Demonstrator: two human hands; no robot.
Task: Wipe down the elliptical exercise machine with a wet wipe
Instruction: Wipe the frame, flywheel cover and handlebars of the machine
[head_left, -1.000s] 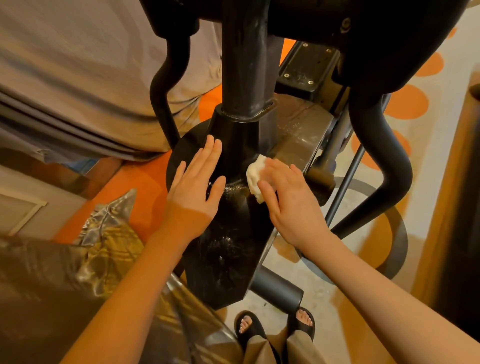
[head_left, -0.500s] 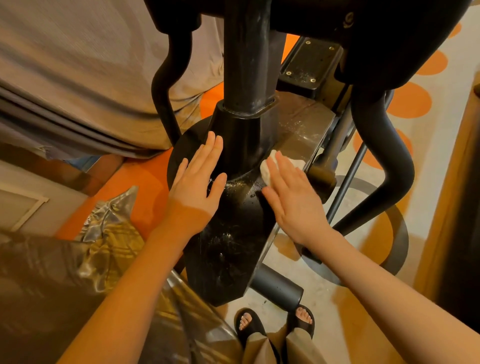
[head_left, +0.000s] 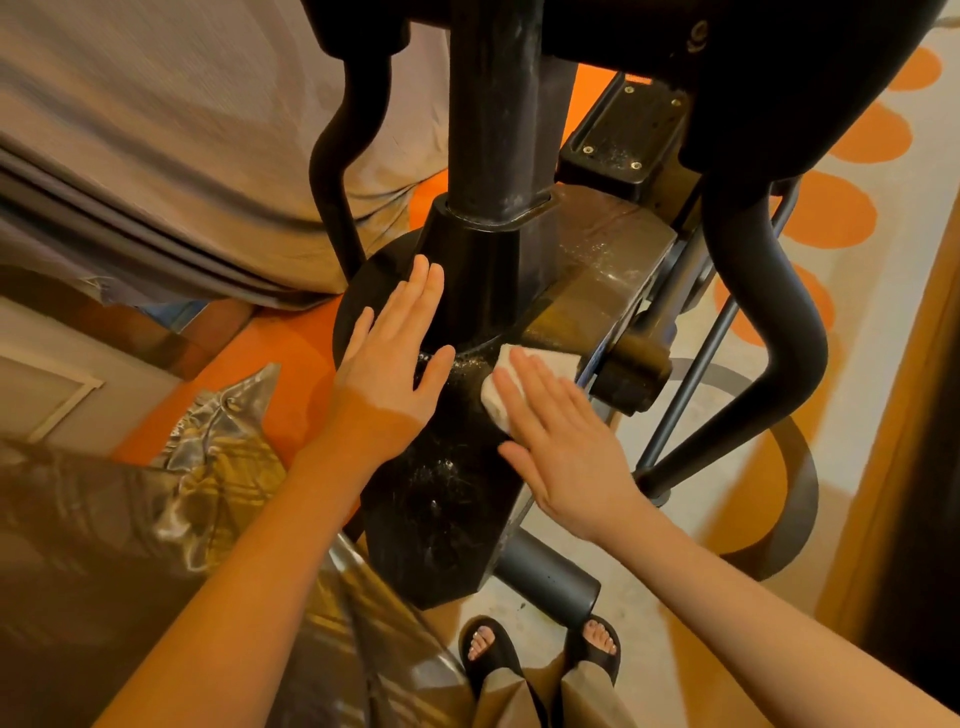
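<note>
The black elliptical machine fills the middle: its upright post (head_left: 498, 114) rises from a dusty black housing (head_left: 441, 499). My left hand (head_left: 387, 364) lies flat with straight fingers on the housing's left side, beside the post's base. My right hand (head_left: 563, 441) presses a folded white wet wipe (head_left: 511, 382) against the housing's upper right edge with straight fingers. The wipe shows past my fingertips; part of it is hidden under my hand.
A curved black handle arm (head_left: 779, 291) hangs at the right, another (head_left: 337, 171) at the left. Grey cloth (head_left: 156, 130) drapes the upper left, shiny plastic wrap (head_left: 156, 519) sits lower left. My sandalled feet (head_left: 540, 649) stand below on an orange-dotted floor (head_left: 841, 208).
My right hand has slid the wipe to the right and flattened over it, from a curled grip to straight fingers. My left hand has stayed on the housing.
</note>
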